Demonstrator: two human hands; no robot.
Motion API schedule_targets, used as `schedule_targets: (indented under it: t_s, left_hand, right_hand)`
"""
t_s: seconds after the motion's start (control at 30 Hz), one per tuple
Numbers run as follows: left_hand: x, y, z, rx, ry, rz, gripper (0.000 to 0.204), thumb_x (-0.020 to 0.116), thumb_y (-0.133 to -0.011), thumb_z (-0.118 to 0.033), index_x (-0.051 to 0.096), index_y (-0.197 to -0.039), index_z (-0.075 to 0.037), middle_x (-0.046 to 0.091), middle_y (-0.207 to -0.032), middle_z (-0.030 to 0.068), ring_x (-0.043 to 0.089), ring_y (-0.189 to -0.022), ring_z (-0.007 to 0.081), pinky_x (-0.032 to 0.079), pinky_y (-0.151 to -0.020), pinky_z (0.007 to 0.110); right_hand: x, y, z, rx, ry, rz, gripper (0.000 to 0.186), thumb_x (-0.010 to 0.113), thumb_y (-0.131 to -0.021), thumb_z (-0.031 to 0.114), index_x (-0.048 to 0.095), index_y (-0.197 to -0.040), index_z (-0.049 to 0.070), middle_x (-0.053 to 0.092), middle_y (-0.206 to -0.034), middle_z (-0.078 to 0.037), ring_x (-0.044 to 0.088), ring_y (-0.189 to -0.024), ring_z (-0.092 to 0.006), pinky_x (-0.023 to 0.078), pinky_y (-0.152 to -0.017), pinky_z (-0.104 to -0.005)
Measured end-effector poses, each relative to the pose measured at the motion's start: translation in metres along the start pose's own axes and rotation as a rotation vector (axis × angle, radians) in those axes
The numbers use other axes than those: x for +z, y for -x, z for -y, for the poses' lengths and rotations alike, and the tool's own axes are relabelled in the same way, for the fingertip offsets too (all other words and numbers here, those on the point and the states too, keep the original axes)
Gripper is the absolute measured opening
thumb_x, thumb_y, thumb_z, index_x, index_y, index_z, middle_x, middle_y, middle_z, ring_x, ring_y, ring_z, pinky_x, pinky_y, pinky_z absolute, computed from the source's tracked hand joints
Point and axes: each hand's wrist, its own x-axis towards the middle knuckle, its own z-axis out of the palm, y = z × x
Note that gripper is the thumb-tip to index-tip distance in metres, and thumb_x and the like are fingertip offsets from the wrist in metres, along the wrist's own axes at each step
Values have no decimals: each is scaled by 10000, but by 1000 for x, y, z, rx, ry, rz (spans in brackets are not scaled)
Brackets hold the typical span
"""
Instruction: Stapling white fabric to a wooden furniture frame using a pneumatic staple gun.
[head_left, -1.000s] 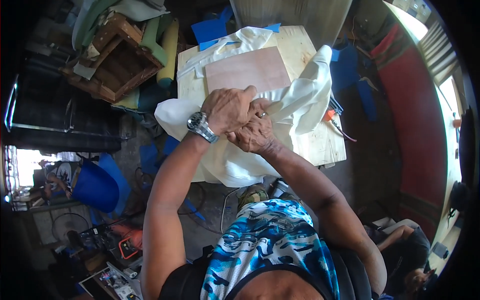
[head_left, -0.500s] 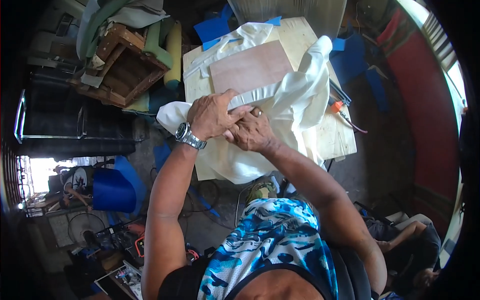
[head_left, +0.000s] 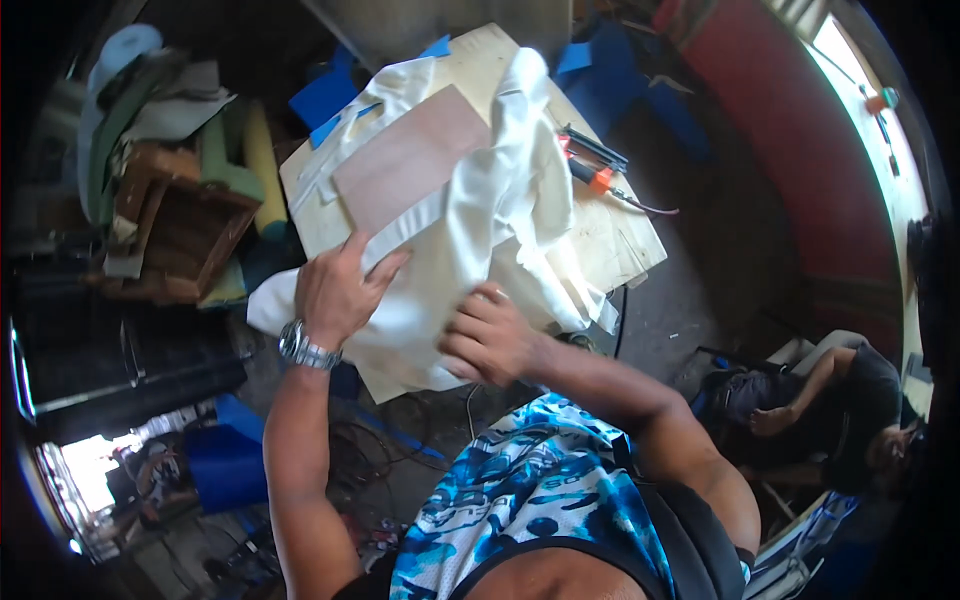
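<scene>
A loose sheet of white, slightly shiny fabric (head_left: 480, 190) lies bunched over a pale plywood board (head_left: 625, 245). On the board's far part is a flat, light brown rectangular panel (head_left: 410, 155), the fabric's folded strip running along its near edge. My left hand (head_left: 338, 290), with a metal watch at the wrist, rests on the fabric at the panel's near left corner, thumb and forefinger spread. Further right and nearer to me, my right hand (head_left: 490, 335) has its fingers curled closed on the fabric; its fingertips are partly hidden.
A dark tool with an orange part (head_left: 600, 180) and a thin hose lies at the board's right. Blue scraps (head_left: 610, 85) lie beyond. An upturned wooden furniture frame (head_left: 185, 225) stands left. Another person (head_left: 850, 400) sits at the lower right, near a red wall covering (head_left: 800, 130).
My hands, together at the fabric's folded edge before, have come apart. The right moved nearer to me with fabric; the left stays near the panel. The whole view has turned and shifted.
</scene>
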Motion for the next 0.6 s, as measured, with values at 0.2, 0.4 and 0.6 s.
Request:
schedule_targets:
  t_s: [0.2, 0.4, 0.6]
  left_hand:
    - [-6, -5, -13, 50, 42, -33, 420, 776, -862, -458, 675, -994, -72, 700, -738, 163, 693, -671, 374, 539, -572, 437]
    - [3, -2, -1, 52, 27, 0, 417, 817, -816, -431, 682, -968, -67, 722, -779, 119, 716, -707, 303, 560, -626, 392]
    - [0, 0, -10, -26, -42, 33, 431, 820, -776, -468, 662, -922, -95, 706, -800, 70, 705, -729, 277, 553, -653, 376]
  right_hand:
    - [-77, 166, -137, 811, 492, -132, 341, 607, -921, 120, 558, -1226, -24, 605, -1118, -239, 588, -1018, -455, 487, -885, -500]
    - [-61, 221, -335, 1114, 591, 475, 663, 657, -904, 216, 388, -1477, 19, 468, -1474, -199, 503, -1316, -404, 469, -1025, -571]
    - [-37, 231, -381, 991, 777, 842, 420, 623, -939, 339, 535, -1254, 76, 538, -1252, -148, 548, -1230, -365, 507, -927, -566]
